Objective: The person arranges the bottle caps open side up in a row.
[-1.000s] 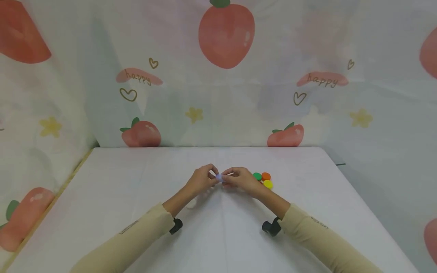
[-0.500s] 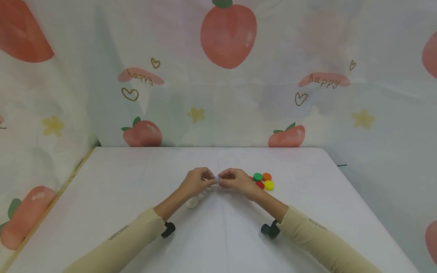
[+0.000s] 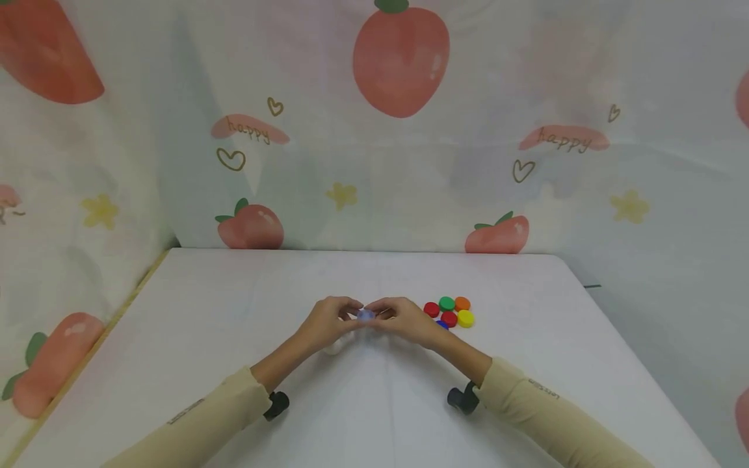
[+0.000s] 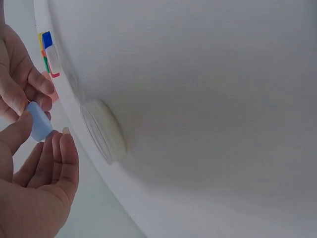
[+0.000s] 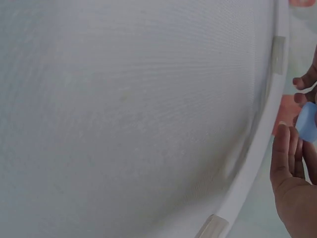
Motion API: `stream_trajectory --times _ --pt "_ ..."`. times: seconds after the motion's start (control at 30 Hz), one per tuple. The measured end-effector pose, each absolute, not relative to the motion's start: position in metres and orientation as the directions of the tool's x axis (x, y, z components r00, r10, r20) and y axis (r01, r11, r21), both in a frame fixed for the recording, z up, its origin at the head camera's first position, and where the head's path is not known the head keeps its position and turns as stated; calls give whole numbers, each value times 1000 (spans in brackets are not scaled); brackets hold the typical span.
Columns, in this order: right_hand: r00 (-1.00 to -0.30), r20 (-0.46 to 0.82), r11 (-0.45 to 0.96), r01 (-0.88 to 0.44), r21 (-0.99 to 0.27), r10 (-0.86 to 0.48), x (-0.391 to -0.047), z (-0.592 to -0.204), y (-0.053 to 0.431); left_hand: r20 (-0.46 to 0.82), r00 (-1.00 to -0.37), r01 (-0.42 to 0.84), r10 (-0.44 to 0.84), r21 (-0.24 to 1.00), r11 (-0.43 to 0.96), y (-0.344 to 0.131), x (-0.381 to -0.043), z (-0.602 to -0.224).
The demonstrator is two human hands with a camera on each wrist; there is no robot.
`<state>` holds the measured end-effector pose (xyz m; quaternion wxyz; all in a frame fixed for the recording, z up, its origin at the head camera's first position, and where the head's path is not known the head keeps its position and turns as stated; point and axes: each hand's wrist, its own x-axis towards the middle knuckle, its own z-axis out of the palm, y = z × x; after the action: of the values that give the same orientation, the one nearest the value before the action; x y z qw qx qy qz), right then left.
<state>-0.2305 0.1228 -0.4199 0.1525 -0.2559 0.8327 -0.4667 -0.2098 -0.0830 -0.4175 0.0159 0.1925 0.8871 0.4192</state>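
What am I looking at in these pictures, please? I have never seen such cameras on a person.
There is no machine: a person's left hand and right hand together pinch a small light-blue piece. The wide picture comes from a camera worn on the head. The other two come from small black cameras worn at the wrists, so they look tilted and closer. On the white table, near the right hand, you can see small round pieces: two red, one green, one orange, one yellow, and one blue, partly hidden. A whitish round object lies near the left hand; I cannot tell what it is.
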Motion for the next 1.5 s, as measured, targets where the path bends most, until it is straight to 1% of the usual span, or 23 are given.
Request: stream_trajectory --times 0.23,0.47,0.57,0.7,0.8,1.0,1.2,1.5 --pt "-795 4 460 -355 -814 -606 -224 -421 115 114 -896 369 429 728 577 -97 -207 -419" --pt "-770 9 474 -402 -784 -638 -218 -423 110 92 -879 401 468 674 621 -101 -204 -421" --pt "-757 6 471 -413 -779 -653 -216 -425 109 94 -877 418 471 632 653 -100 -203 -423" --pt "-742 -1 467 -422 -777 -670 -215 -430 107 134 -857 482 498 550 682 -100 -203 -428" --pt "-733 -1 479 -443 -758 -680 -215 -433 106 147 -840 515 522 516 684 -101 -203 -431" --pt "-733 -40 523 -445 -726 -679 -217 -435 104 135 -824 532 551 520 668 -99 -202 -430" --pt "-738 -49 540 -444 -715 -672 -217 -435 102 167 -803 563 573 528 636 -101 -200 -430" --pt "-739 -53 557 -457 -694 -672 -217 -432 97 166 -803 568 573 506 649 -104 -200 -429"
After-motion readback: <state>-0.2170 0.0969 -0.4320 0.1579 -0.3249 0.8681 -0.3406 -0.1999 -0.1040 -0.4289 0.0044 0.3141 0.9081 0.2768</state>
